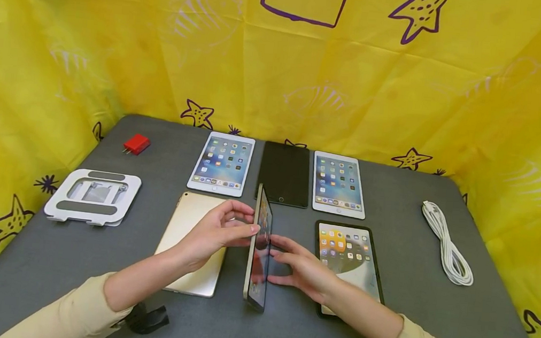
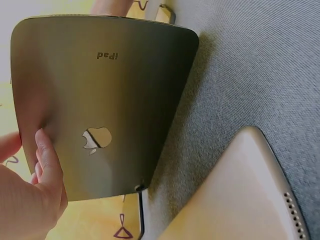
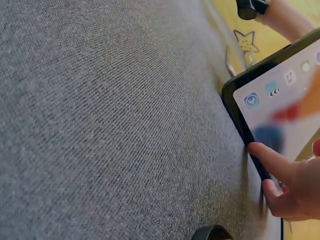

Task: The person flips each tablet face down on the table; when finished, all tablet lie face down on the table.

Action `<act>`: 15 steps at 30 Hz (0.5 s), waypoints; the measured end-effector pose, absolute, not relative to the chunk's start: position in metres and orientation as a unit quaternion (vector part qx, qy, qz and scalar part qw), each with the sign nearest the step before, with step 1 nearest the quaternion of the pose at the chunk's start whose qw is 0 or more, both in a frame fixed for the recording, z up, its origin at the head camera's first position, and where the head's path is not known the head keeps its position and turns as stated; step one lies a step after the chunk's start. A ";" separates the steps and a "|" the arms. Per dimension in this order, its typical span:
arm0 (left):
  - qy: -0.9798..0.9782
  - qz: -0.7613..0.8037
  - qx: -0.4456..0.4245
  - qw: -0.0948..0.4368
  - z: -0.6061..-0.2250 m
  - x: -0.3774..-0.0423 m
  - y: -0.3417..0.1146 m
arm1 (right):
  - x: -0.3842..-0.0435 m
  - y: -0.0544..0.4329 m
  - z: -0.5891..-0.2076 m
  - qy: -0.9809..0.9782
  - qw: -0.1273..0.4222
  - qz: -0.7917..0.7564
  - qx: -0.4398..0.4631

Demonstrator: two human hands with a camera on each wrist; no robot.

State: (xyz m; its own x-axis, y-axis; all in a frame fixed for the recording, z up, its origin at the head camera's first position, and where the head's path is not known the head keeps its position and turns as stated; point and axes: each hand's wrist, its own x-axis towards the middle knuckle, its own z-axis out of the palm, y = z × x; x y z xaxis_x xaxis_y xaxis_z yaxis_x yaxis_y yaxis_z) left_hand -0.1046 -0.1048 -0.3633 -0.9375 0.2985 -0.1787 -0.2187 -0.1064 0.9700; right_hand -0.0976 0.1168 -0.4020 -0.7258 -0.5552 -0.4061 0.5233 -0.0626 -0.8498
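A tablet (image 1: 260, 248) stands on its edge between the two hands, its screen facing right. The left wrist view shows its grey back (image 2: 110, 90) with an apple logo and the word iPad. My left hand (image 1: 219, 231) pinches its upper edge, with fingers against the back. On the screen side, my right hand (image 1: 302, 271) touches the tablet with extended fingertips. In the right wrist view, fingertips (image 3: 260, 150) rest at the black border of the lit screen. Beneath the left hand lies a gold tablet (image 1: 188, 226), face down. Under the right forearm is a black-bordered tablet (image 1: 352, 251) with its screen lit.
At the back lie a white tablet (image 1: 221, 163), a dark-screened black tablet (image 1: 283, 173) and another white tablet (image 1: 339, 184). A folded white stand (image 1: 94, 196) and a red charger plug (image 1: 136, 144) are at left. A coiled white cable (image 1: 447, 243) lies at right.
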 end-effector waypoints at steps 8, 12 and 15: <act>0.639 0.747 0.048 0.177 -0.363 -0.105 -0.095 | -0.111 0.119 -0.388 0.593 0.358 -0.720 -0.045; 0.641 0.746 0.050 0.174 -0.364 -0.105 -0.091 | -0.124 0.116 -0.373 0.630 0.304 -0.712 -0.061; 0.648 0.740 0.047 0.173 -0.365 -0.105 -0.087 | -0.133 0.111 -0.365 0.666 0.240 -0.701 -0.082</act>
